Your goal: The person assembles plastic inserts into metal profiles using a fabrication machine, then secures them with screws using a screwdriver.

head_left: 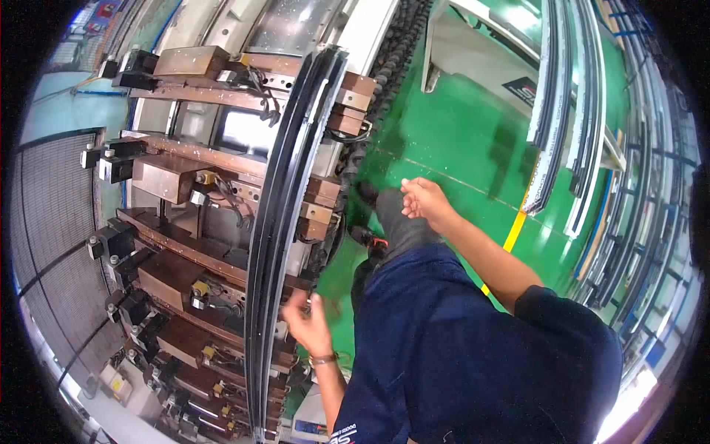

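Observation:
Long black profiles (pixel 265 244) lie side by side across the machine's clamps, with a pale strip along one edge. My left hand (pixel 309 327), with a band at the wrist, is close beside their near edge. Its fingers are slightly blurred, the thumb stands apart from them, and nothing shows in its grasp. My right hand (pixel 423 201) hangs in the air over my trouser leg, away from the profiles. Its fingers curl loosely toward the palm, with nothing visible in them.
Brown metal clamp blocks (pixel 171 177) with cables line the machine. A ribbed cable chain (pixel 381 89) runs along its side. At the right, wrapped profiles (pixel 551 111) rest on a white stand, and a rack (pixel 651 214) holds more lengths. Yellow tape (pixel 514 231) marks the green floor (pixel 436 140).

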{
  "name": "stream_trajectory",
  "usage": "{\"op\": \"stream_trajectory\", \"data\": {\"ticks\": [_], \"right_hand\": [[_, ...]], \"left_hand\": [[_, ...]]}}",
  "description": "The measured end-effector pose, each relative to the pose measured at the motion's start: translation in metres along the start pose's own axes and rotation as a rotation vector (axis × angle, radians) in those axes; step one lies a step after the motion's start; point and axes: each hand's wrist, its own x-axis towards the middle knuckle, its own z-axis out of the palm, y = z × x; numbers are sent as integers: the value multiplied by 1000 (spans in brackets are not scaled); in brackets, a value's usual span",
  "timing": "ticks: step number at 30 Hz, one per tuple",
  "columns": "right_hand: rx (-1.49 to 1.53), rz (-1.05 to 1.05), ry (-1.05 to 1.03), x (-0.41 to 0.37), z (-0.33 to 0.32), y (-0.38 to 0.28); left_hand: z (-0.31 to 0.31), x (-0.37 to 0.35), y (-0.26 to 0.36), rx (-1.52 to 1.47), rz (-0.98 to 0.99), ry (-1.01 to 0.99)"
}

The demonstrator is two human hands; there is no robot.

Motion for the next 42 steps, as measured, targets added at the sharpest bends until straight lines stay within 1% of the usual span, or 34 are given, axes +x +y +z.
{"op": "stream_trajectory", "data": {"ticks": [1, 4, 7, 8, 9, 11, 14, 17, 18, 20, 21, 24, 25, 28, 29, 31, 32, 33, 34, 36, 37, 38, 40, 42], "right_hand": [[-45, 10, 3, 5, -6, 9], [-179, 88, -25, 32, -20, 18], [-272, 102, -52, 77, -38, 21], [-296, 110, -65, 91, -48, 18], [-305, 142, -61, 101, -55, 7], [-343, 100, -44, 137, -85, 8], [-356, 99, 13, 153, -119, 10], [-459, 148, 48, 162, -145, 26], [-507, 93, 73, 164, -150, 32], [-393, 123, 82, 169, -158, 40], [-504, 112, 93, 170, -155, 28], [-706, -5, 59, 181, -157, 32], [-698, 63, 57, 178, -153, 18], [-268, 15, 5, 182, -138, -4], [-196, -17, -54, 190, -134, -14], [-70, -127, -90, 200, -106, -89], [-73, -225, -101, 205, -91, -128], [-159, -421, -144, 216, -80, -159], [-152, -473, -294, 222, -68, -196], [-233, -691, -458, 239, -40, -241], [-200, -727, -535, 246, -25, -251], [-162, -661, -659, 250, -12, -262], [-121, -638, -783, 259, 12, -264], [-86, -604, -888, 266, 30, -258]], "left_hand": [[0, 17, 26, 32, 59, 148], [-1, 61, 99, 270, 276, 309], [20, 98, 146, 494, 211, 224], [27, 109, 157, 540, 168, 164], [35, 124, 167, 582, 129, 115], [50, 150, 186, 699, 76, 7], [73, 183, 208, 941, 26, -70], [80, 196, 210, 1052, -61, -139], [83, 197, 216, 1046, -63, -143], [88, 204, 230, 1039, -54, -155], [87, 207, 228, 1043, -26, -174], [90, 215, 234, 1043, -139, -234], [92, 215, 238, 1110, -111, -210], [85, 221, 233, 1060, -126, -289], [80, 223, 235, 1051, -114, -318], [61, 233, 224, 823, -95, -355], [53, 239, 219, 705, -84, -369], [50, 249, 223, 578, -205, -435], [48, 253, 222, 613, -215, -454], [46, 257, 218, 681, -235, -485], [45, 254, 212, 635, -162, -469], [38, 252, 201, 613, -212, -465], [27, 257, 190, 568, -311, -453], [23, 260, 189, 572, -259, -489]]}}
